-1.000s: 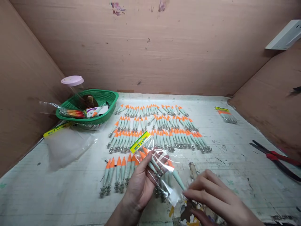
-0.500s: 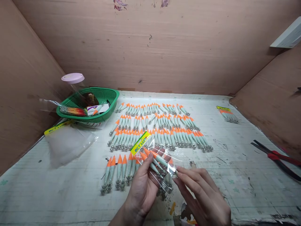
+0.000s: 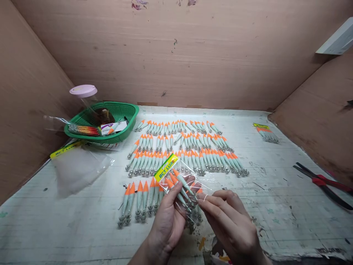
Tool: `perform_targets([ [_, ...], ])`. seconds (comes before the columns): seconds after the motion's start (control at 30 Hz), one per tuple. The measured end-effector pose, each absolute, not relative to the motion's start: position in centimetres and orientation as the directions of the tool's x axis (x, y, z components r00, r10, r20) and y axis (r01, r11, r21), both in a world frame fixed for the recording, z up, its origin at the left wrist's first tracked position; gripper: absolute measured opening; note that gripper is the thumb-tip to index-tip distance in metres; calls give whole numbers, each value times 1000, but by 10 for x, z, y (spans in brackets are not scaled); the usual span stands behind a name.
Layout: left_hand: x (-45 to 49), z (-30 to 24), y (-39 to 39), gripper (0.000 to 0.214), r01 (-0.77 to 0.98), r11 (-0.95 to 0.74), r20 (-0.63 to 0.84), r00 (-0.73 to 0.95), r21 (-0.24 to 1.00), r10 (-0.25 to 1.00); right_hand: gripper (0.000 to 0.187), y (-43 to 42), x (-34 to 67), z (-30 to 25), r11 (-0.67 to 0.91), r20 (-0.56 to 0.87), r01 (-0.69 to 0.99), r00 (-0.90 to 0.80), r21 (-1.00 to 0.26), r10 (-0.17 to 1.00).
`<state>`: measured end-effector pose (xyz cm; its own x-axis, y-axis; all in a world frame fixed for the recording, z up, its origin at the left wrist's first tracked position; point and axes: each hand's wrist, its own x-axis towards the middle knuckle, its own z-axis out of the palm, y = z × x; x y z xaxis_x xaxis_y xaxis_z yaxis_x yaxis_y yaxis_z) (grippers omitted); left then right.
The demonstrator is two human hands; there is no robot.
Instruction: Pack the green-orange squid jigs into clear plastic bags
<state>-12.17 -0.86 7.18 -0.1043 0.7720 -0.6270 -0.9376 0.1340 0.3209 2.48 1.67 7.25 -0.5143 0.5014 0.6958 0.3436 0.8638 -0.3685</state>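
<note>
A clear plastic bag (image 3: 180, 187) with a yellow-green header card reading "BCT LURE" sat just below the lowest full row of squid jigs (image 3: 187, 162), gripped in the left hand (image 3: 168, 217), whose thumb and fingers were closed around its middle with several orange-tipped, pale green jigs inside. The right hand (image 3: 230, 224) met the bag at its open lower end, fingertips pinched together on the film or on a jig there; which of the two could not be told. The bag looked light, thin and slippery, prone to crumple, while the jigs inside seemed stiff and carried sharp hook crowns at the tail, so the safest hold was probably on the bodies through the film or on the stiffer header card. To the left of the bag lay a short row of loose jigs (image 3: 139, 200), and beyond it three longer rows. Farther left of the bag lay a stack of empty bags (image 3: 77, 165), a green basket (image 3: 131, 114) and a pink-lidded jar (image 3: 84, 92). Well to the right of the bag were a filled packet (image 3: 266, 133) and red-handled pliers (image 3: 324, 184). All rested on a worn, gridded cutting mat (image 3: 275, 191), boxed in by brown board walls (image 3: 193, 55).
</note>
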Motion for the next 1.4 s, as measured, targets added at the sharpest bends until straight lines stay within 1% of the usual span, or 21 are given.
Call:
perform_targets([
  [0.03, -124, 72, -9, 25, -941, 131, -629, -102, 313, 771, 35, 18, 30, 74, 847, 692, 323, -490, -421, 531],
  [0.1, -131, 72, -9, 26, -944, 117, -629, -111, 310, 769, 33, 22, 44, 75, 762, 679, 326, -346, -559, 647],
  [0.13, -135, 72, -8, 25, -942, 102, -630, -131, 320, 765, 31, 25, 51, 74, 708, 650, 346, -286, -615, 704],
  [0.17, -140, 72, -8, 25, -939, 86, -635, -156, 333, 757, 28, 28, 57, 72, 663, 599, 371, -286, -651, 748],
  [0.2, -144, 72, -7, 24, -935, 68, -640, -185, 349, 745, 25, 30, 60, 70, 635, 532, 398, -346, -662, 773],
  [0.23, -148, 72, -7, 23, -930, 50, -646, -214, 365, 732, 22, 32, 62, 66, 628, 448, 421, -453, -655, 771],
  [0.3, -153, 72, -5, 24, -919, 14, -641, -264, 394, 721, 21, 32, 58, 57, 648, 263, 433, -665, -626, 699],
  [0.33, -154, 73, -5, 25, -914, -2, -633, -284, 407, 720, 22, 30, 55, 53, 651, 197, 437, -717, -620, 669],
  [0.4, -155, 73, -4, 27, -907, -20, -620, -304, 422, 724, 26, 24, 46, 44, 644, 138, 473, -732, -601, 667],
  [0.43, -154, 73, -4, 28, -906, -22, -616, -305, 423, 726, 27, 21, 42, 39, 644, 135, 495, -722, -584, 678],
  [0.5, -152, 73, -4, 27, -911, -17, -622, -295, 412, 725, 23, 16, 38, 31, 653, 175, 514, -696, -556, 697],
  [0.63, -148, 73, -3, 23, -918, -9, -629, -278, 396, 726, 14, 12, 40, 22, 699, 303, 462, -669, -546, 679],
  [0.7, -147, 73, -3, 21, -915, -13, -616, -282, 403, 736, 17, 12, 44, 21, 711, 341, 449, -656, -541, 673],
  [0.77, -146, 74, -4, 20, -909, -17, -603, -291, 416, 743, 22, 14, 49, 21, 721, 344, 448, -664, -528, 664],
  [0.9, -145, 74, -5, 17, -901, 1, -595, -286, 433, 751, 21, 16, 57, 22, 768, 341, 436, -713, -469, 613],
  [1.03, -145, 72, -5, 18, -901, -8, -588, -290, 435, 755, 25, 16, 56, 25, 836, 413, 389, -738, -387, 534],
  [1.13, -147, 71, -5, 18, -897, -13, -586, -299, 441, 753, 24, 16, 56, 30, 852, 452, 394, -725, -345, 519],
  [1.2, -149, 70, -5, 17, -895, -6, -591, -299, 445, 749, 21, 17, 65, 38, 835, 468, 408, -695, -368, 546],
  [1.3, -150, 68, -5, 18, -892, 11, -595, -292, 451, 749, 20, 19, 90, 60, 773, 456, 410, -636, -484, 623],
  [1.33, -150, 67, -5, 18, -891, 16, -596, -289, 453, 749, 21, 20, 99, 70, 767, 464, 369, -632, -524, 621],
  [1.4, -149, 67, -4, 18, -892, 29, -599, -279, 451, 751, 22, 21, 109, 89, 783, 469, 234, -689, -576, 552],
])
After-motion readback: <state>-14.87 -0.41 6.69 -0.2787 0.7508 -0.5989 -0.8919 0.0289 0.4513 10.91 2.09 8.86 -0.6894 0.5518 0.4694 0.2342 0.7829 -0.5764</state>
